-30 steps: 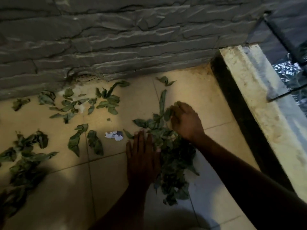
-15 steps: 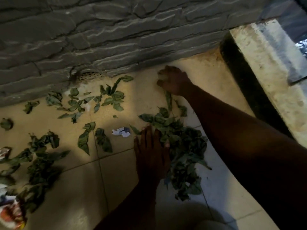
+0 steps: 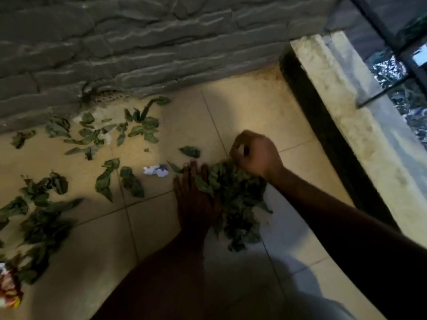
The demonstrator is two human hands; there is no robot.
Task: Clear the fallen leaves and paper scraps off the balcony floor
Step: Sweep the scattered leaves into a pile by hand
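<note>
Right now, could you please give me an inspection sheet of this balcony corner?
Surface: beige tiled floor, gritty by the wall.
Job's things: leaf pile between both hands; loose leaves near the wall and at left; crumpled paper scrap left of the pile.
Clutter: colourful wrapper at the lower-left edge.
Hands: left hand flat against the pile; right hand curled at its far edge, contents unclear.
Cables: nothing seen.
Surroundings: grey stone wall, drain grate at its foot, pale ledge at right.
</note>
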